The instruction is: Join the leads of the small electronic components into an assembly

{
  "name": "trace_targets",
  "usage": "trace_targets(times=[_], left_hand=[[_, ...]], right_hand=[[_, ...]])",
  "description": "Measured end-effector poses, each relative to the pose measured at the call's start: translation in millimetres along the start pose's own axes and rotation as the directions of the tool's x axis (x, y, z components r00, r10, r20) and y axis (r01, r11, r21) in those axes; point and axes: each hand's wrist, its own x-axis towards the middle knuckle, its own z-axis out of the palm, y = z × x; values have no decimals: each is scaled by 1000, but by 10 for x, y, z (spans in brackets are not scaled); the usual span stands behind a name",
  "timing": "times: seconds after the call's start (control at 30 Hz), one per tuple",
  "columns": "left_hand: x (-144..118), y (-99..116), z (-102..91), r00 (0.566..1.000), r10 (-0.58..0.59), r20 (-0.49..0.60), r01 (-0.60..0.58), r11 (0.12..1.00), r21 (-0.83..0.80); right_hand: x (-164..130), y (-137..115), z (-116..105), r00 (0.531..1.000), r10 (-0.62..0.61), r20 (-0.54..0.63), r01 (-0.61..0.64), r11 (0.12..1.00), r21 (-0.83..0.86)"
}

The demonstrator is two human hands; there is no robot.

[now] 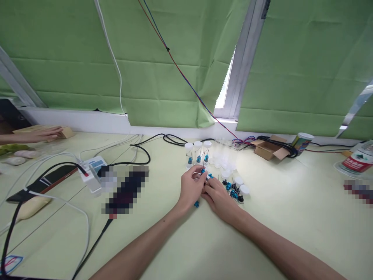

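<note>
- Another person's hand (48, 134): far left of the vials, well apart from this work.
- Left hand (190, 188): just on the near side of the vials (198, 151), the nearer of the two hands to them. Thumb and forefinger appear pinched on a stem part.
- Vials: three in a row, upright, white-capped, each with a blue piece low inside.
- Loose part (196, 204): blue, on the near side of the vials, beyond both hands' grip, under the left wrist's side.
- Stem part (203, 170): blue, at the left fingertips, close in front of the vials' right end. Its thin stem seems to stand nearly upright, parallel to the vials.
- Second part (210, 175): blue, near side and right of the vials, at the right fingertips.
- Right hand (217, 192): farther from the vials, fingers curled in against the left ones; I cannot tell whether they grip anything.
- Clear pots (217, 161): just right of the vials.
- Pile (234, 191): blue and black pieces, right and nearer side of the vials, beside the right hand.
</note>
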Motion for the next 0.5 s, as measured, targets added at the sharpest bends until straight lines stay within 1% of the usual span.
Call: trace_targets(times=[0.23, 0.5], left_hand=[[10, 35, -18, 1000, -2, 0, 2, 1000, 14], [14, 45, -26, 1000, 2, -22, -2, 999, 37]], right_hand=[[-8, -47, -72, 999, 44, -29, -41, 996, 81], [-21, 15, -123, 991, 94, -92, -81, 988, 134]])
